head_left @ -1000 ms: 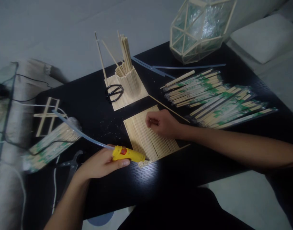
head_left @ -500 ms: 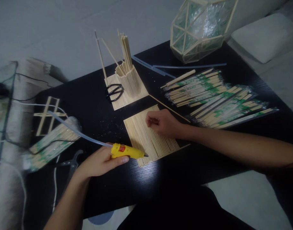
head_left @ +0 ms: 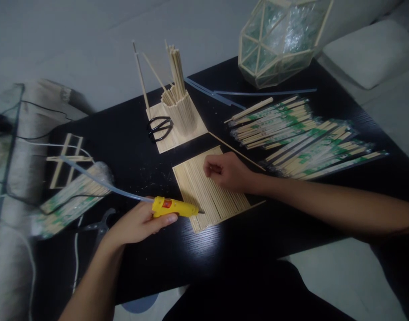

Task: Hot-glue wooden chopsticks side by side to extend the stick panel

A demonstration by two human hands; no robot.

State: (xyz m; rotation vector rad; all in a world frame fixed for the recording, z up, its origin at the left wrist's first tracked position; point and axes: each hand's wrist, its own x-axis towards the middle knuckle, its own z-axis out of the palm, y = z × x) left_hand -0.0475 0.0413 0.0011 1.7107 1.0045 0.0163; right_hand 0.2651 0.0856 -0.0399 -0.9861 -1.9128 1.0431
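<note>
My left hand [head_left: 137, 224] is wrapped round a yellow hot glue gun [head_left: 175, 207] with a red patch on its side. A long translucent glue stick [head_left: 104, 182] runs out of its back end. The gun's dark nozzle points right, over the near left part of a flat panel of wooden sticks [head_left: 199, 187] laid side by side. On the panel's right half lies my right hand [head_left: 231, 173], its fingers curled into a loose fist with nothing visible in them. A thin strip edges the panel's near side and sticks out past its right corner.
Behind the panel, a stick-built cup [head_left: 182, 117] full of sticks stands on a square base beside black-handled scissors [head_left: 159, 128]. Wrapped chopsticks [head_left: 311, 138] lie at right, a faceted frame [head_left: 274, 44] behind them. Another chopstick pack [head_left: 77, 200], pliers-like tool [head_left: 102, 225] and cables are at left.
My left hand has drawn the glue gun slightly left and up, so its nozzle sits a little farther from the panel's near edge. My right hand has stayed in place.
</note>
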